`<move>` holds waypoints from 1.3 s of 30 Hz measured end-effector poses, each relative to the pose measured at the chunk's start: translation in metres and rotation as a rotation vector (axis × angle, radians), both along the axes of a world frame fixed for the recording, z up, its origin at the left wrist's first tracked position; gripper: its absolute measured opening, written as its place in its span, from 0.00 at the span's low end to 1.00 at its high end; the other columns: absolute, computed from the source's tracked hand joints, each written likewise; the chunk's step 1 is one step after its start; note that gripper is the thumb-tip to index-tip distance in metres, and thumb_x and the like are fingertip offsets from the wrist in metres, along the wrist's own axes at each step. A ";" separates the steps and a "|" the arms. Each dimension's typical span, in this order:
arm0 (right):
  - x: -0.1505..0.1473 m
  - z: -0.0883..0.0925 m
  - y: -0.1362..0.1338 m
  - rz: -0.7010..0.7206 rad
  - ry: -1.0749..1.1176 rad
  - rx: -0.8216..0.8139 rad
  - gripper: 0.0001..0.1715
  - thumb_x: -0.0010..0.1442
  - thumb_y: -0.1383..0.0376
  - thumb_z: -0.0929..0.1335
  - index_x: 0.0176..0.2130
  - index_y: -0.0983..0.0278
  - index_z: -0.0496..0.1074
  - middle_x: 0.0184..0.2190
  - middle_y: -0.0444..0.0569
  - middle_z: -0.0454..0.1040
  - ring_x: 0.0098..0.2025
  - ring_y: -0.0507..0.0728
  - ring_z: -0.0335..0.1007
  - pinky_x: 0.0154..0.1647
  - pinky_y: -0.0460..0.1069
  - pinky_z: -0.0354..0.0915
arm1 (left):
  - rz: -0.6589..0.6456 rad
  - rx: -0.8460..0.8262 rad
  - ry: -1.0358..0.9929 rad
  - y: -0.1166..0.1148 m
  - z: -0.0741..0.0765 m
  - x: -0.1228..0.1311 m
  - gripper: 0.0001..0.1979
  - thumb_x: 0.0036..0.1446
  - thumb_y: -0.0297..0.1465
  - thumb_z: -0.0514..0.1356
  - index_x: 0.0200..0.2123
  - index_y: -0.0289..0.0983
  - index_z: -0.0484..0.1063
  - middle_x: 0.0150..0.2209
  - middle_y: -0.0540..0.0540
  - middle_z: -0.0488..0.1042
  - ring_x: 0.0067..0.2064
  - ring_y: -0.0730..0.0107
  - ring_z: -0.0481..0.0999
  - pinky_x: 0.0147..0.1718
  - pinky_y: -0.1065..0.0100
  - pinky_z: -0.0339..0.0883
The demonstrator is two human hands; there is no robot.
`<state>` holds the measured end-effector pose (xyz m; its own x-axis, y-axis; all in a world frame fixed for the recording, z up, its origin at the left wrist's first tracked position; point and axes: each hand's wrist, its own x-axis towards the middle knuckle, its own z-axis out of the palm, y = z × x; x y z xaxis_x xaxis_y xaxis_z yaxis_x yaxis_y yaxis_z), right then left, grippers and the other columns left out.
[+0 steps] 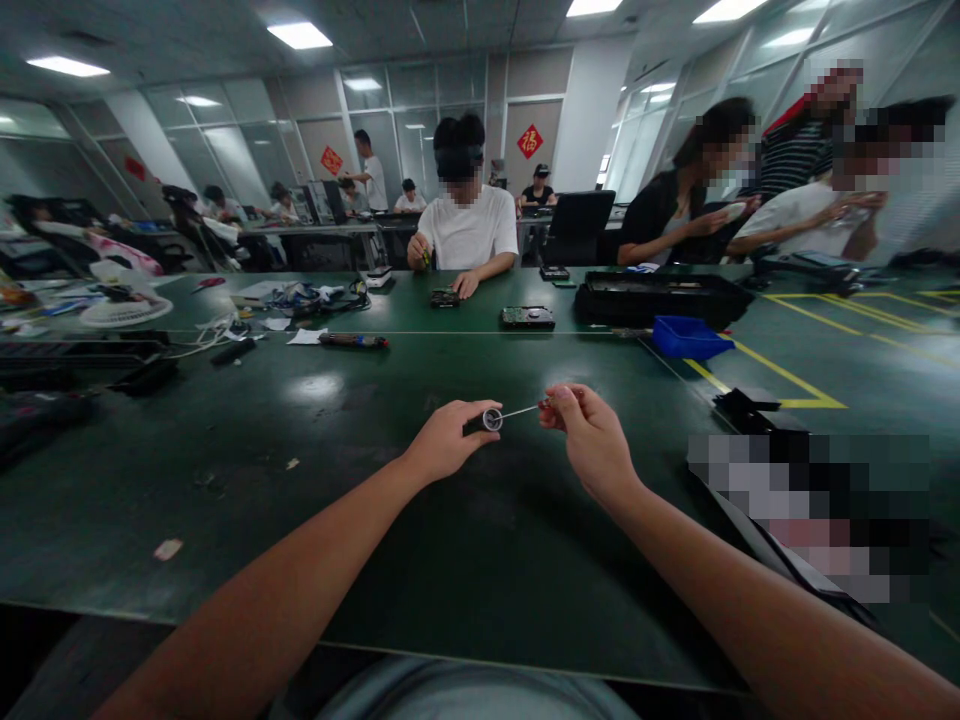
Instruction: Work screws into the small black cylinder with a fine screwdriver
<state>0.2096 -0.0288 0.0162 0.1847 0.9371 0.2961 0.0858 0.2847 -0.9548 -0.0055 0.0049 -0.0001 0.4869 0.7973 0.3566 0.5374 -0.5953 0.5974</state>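
Observation:
Above the green table (pixel 420 560), my left hand (pixel 444 440) grips a small dark cylindrical part (pixel 492 420) between thumb and fingers. Its round, silvery open end faces me. My right hand (pixel 589 430) is closed on a thin metal rod (pixel 519 411), pinched between thumb and fingers. The rod points left, and its tip is at the rim of the cylindrical part; I cannot tell whether it goes inside. My right fingers hide the rod's other end.
Across the table a person (pixel 469 225) handles a small device (pixel 445 298). A hard drive (pixel 527 317), a black tray (pixel 660 297) and a blue bin (pixel 690 338) stand ahead. A pen-like screwdriver (pixel 352 341) lies left, near cables and a white fan (pixel 124 310).

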 end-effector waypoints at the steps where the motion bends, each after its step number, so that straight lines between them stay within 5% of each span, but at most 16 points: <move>1: 0.000 0.000 0.000 -0.001 0.000 -0.002 0.19 0.63 0.50 0.66 0.40 0.62 0.72 0.31 0.47 0.75 0.32 0.55 0.72 0.37 0.54 0.70 | -0.003 0.001 0.002 0.000 0.000 0.000 0.21 0.60 0.36 0.65 0.57 0.43 0.72 0.55 0.47 0.76 0.55 0.60 0.73 0.57 0.59 0.64; 13: 0.000 0.001 -0.003 -0.014 -0.072 0.006 0.18 0.65 0.51 0.65 0.41 0.62 0.72 0.31 0.47 0.75 0.33 0.56 0.72 0.36 0.53 0.68 | 0.002 -0.002 0.021 -0.003 0.003 0.001 0.22 0.60 0.34 0.65 0.57 0.43 0.72 0.55 0.47 0.76 0.55 0.60 0.73 0.57 0.57 0.64; 23: 0.003 0.013 -0.016 -0.146 -0.487 0.115 0.24 0.59 0.47 0.69 0.22 0.59 0.64 0.17 0.41 0.68 0.20 0.52 0.61 0.25 0.49 0.55 | -0.002 0.021 0.035 -0.003 0.002 0.000 0.21 0.59 0.36 0.65 0.56 0.44 0.72 0.53 0.47 0.76 0.54 0.59 0.73 0.57 0.55 0.64; 34: 0.001 0.012 -0.016 0.028 -0.516 0.198 0.11 0.66 0.56 0.65 0.42 0.59 0.72 0.35 0.49 0.78 0.36 0.58 0.76 0.38 0.53 0.67 | 0.026 0.015 0.044 -0.002 0.003 0.001 0.20 0.59 0.34 0.65 0.55 0.42 0.73 0.52 0.46 0.77 0.53 0.59 0.74 0.55 0.57 0.65; 39: 0.002 0.014 -0.017 0.044 -0.555 0.138 0.18 0.68 0.52 0.62 0.39 0.59 0.74 0.24 0.44 0.74 0.27 0.57 0.72 0.31 0.51 0.63 | 0.031 0.013 0.040 -0.002 0.003 0.001 0.20 0.59 0.33 0.65 0.55 0.42 0.73 0.53 0.46 0.77 0.53 0.59 0.74 0.56 0.56 0.64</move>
<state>0.2114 -0.0458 0.0306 -0.0715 0.8860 0.4581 0.5488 0.4185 -0.7236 -0.0045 0.0027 0.0032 0.4765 0.8075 0.3477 0.5787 -0.5858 0.5674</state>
